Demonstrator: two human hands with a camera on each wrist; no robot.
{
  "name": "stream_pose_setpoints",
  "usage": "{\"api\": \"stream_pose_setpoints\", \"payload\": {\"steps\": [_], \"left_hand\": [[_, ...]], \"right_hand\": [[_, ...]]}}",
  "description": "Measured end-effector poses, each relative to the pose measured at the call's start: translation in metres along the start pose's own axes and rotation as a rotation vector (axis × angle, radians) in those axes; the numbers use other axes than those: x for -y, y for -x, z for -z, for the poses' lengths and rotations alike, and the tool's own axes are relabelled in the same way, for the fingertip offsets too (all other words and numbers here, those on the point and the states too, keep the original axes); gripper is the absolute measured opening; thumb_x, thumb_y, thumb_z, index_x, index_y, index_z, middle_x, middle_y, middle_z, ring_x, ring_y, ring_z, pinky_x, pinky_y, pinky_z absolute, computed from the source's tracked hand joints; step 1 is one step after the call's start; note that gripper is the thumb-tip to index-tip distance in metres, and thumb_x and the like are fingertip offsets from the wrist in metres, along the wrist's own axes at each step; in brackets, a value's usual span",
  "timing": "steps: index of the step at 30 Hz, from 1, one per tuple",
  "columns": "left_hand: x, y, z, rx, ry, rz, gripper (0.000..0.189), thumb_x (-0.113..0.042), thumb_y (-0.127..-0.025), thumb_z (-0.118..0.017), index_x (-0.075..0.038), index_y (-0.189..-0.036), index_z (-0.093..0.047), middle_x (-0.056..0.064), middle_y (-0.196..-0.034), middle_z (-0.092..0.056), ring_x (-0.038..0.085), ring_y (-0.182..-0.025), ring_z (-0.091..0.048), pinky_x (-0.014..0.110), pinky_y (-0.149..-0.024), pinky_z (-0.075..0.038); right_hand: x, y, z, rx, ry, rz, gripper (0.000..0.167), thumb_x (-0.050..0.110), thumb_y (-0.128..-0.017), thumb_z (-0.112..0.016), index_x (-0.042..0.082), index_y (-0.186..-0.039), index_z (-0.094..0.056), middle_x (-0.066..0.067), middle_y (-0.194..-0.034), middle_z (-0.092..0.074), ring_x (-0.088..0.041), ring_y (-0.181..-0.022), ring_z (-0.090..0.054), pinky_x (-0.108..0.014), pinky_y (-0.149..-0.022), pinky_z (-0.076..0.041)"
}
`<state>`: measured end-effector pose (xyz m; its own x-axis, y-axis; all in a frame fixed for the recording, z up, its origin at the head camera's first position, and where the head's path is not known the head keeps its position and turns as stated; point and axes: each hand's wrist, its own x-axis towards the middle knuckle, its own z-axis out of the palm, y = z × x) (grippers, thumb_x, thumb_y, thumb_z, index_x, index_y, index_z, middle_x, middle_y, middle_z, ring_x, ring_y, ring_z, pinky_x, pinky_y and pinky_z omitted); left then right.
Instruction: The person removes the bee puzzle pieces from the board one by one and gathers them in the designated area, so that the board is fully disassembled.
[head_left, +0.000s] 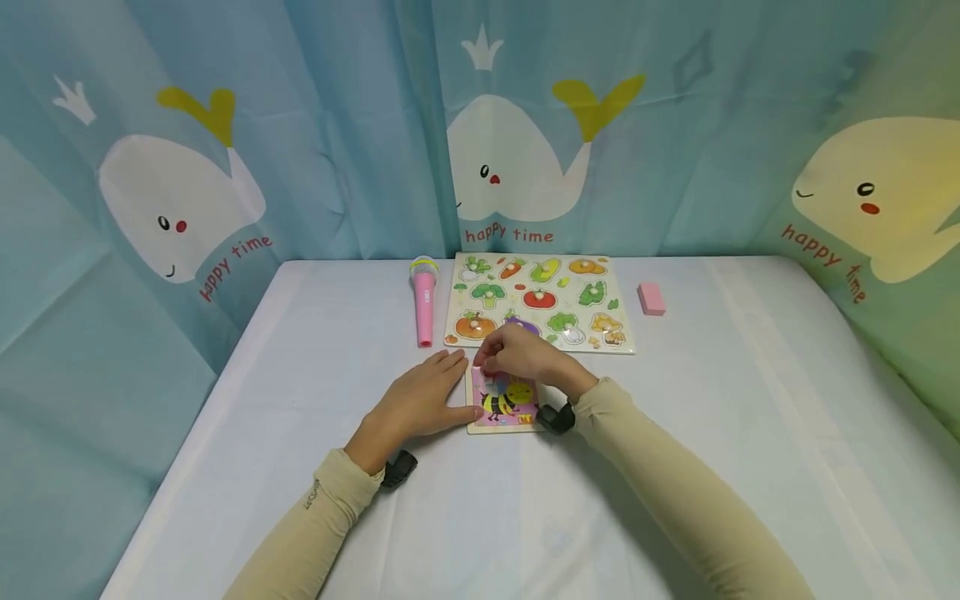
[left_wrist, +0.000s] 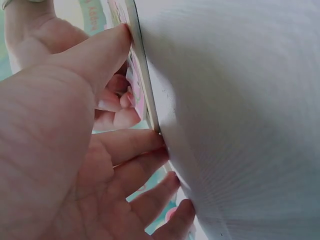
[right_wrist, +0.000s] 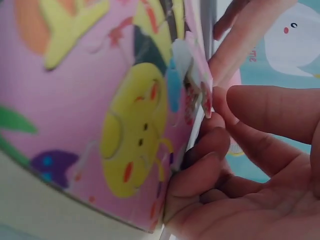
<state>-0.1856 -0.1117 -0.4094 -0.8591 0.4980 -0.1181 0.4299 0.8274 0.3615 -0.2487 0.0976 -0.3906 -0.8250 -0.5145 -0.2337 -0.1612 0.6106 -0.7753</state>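
Observation:
A small bee jigsaw puzzle (head_left: 506,404), pink in a pale wooden frame, lies before me on the table. My right hand (head_left: 517,354) is over its far left corner and pinches a pink puzzle piece (right_wrist: 206,92) between thumb and fingers; the piece stands tilted out of the picture. The bee's yellow face (right_wrist: 135,130) shows large in the right wrist view. My left hand (head_left: 420,396) lies along the puzzle's left side with fingers stretched, its thumb (left_wrist: 107,47) on the near left edge and its fingertips on the tablecloth.
A vegetable peg board (head_left: 536,275) lies just beyond the puzzle. Left of the board is a pink toy microphone (head_left: 424,304); to its right is a pink block (head_left: 651,299). A whale-print curtain (head_left: 360,150) hangs around the white table (head_left: 300,400).

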Motion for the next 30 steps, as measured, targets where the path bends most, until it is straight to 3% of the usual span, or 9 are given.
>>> {"api": "stream_pose_setpoints", "payload": {"steps": [9,15,25,30], "left_hand": [[-0.001,0.0,0.002,-0.006,0.001,-0.013,0.086,-0.051,-0.1,-0.073,0.001,-0.162,-0.043,0.015,-0.169,-0.04,0.034,-0.158,-0.032,0.051,-0.124,-0.032],[0.0,0.0,0.0,0.001,-0.003,-0.008,0.085,-0.051,-0.101,-0.072,0.0,-0.163,-0.043,0.015,-0.169,-0.04,0.034,-0.158,-0.031,0.051,-0.125,-0.032],[0.002,0.0,-0.001,0.025,-0.009,0.001,0.09,-0.057,-0.1,-0.071,-0.003,-0.165,-0.04,0.012,-0.171,-0.037,0.032,-0.159,-0.029,0.05,-0.126,-0.03],[0.005,0.001,0.001,0.067,-0.013,-0.015,0.105,-0.063,-0.092,-0.077,-0.002,-0.167,-0.035,0.013,-0.174,-0.029,0.032,-0.161,-0.024,0.048,-0.127,-0.027]], "right_hand": [[-0.001,0.002,0.002,0.013,-0.076,-0.014,0.011,0.004,-0.1,-0.068,-0.001,-0.101,-0.078,-0.007,-0.084,-0.07,-0.016,-0.069,-0.058,-0.026,-0.063,-0.048],[-0.006,0.001,0.001,0.04,-0.149,0.022,0.011,0.0,-0.1,-0.065,-0.002,-0.104,-0.075,-0.008,-0.086,-0.07,-0.017,-0.07,-0.057,-0.027,-0.065,-0.048],[-0.01,0.004,0.003,-0.018,-0.159,0.032,0.008,0.004,-0.1,-0.068,0.001,-0.102,-0.075,-0.009,-0.083,-0.068,-0.02,-0.068,-0.058,-0.028,-0.058,-0.045],[-0.014,0.008,0.007,-0.066,-0.2,0.039,0.006,0.005,-0.1,-0.069,0.001,-0.102,-0.074,-0.009,-0.09,-0.071,-0.022,-0.076,-0.062,-0.031,-0.065,-0.049]]}}
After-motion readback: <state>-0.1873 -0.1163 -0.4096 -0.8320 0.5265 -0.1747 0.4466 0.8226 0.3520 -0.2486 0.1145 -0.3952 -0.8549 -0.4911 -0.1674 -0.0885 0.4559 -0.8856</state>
